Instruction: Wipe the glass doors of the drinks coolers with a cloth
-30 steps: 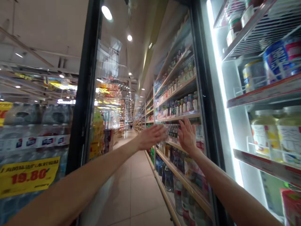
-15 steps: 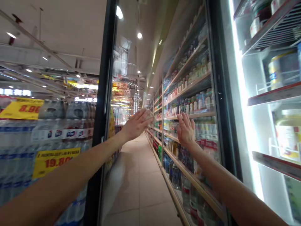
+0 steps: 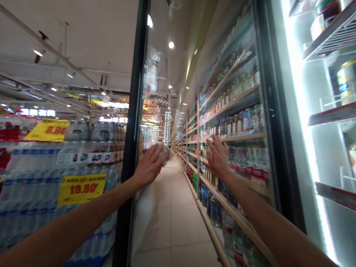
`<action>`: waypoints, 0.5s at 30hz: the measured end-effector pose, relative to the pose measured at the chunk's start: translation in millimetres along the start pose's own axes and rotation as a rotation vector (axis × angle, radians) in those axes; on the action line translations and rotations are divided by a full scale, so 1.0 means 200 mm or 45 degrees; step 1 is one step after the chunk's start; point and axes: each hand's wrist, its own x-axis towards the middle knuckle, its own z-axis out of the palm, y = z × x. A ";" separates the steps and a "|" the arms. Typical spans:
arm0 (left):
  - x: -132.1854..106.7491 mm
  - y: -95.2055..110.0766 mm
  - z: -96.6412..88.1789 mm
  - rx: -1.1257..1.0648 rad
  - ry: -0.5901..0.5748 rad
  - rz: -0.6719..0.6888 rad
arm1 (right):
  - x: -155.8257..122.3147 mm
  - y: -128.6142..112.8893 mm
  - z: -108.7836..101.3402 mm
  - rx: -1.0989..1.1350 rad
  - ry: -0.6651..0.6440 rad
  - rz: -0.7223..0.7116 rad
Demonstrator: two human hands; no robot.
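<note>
A black-framed glass door (image 3: 128, 148) stands in front of me, and the aisle and shelves show in or through its pane. At the left part of the pane, my left hand (image 3: 147, 167) is closed over a crumpled pale cloth (image 3: 166, 155), which is blurred. My right hand (image 3: 219, 157) is raised farther right with its fingers spread and nothing in it. It appears to rest against the glass, though contact is hard to make out.
Packs of bottled water (image 3: 30, 185) are stacked on the left, with yellow price signs (image 3: 82, 189) on them. To the right, a lit cooler (image 3: 330, 148) has bottles and cans on its shelves (image 3: 333, 113). Pale floor tiles (image 3: 178, 226) show through the glass.
My left hand has moved down and left across the pane with the cloth. My right hand stays nearly in place. The view has shifted slightly left.
</note>
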 end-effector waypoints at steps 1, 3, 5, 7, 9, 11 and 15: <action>-0.04 0.03 -0.01 -0.049 -0.059 0.225 | 0.00 0.00 0.00 0.000 -0.013 -0.008; -0.08 0.06 -0.01 -0.106 -0.162 0.484 | -0.01 0.02 0.00 0.001 -0.024 -0.013; -0.04 0.03 0.01 -0.072 -0.144 0.288 | -0.01 0.03 0.00 0.002 -0.016 0.014; 0.03 -0.01 0.02 0.007 -0.021 -0.111 | 0.00 0.04 0.00 0.001 0.007 0.052; 0.07 -0.02 0.04 0.024 0.055 -0.223 | 0.00 0.04 0.00 -0.001 0.016 0.070; 0.07 0.02 0.04 -0.048 -0.026 0.082 | 0.00 0.04 -0.01 -0.007 0.008 0.047; 0.10 0.07 0.07 -0.161 -0.212 0.581 | -0.02 0.05 -0.02 -0.023 -0.025 -0.004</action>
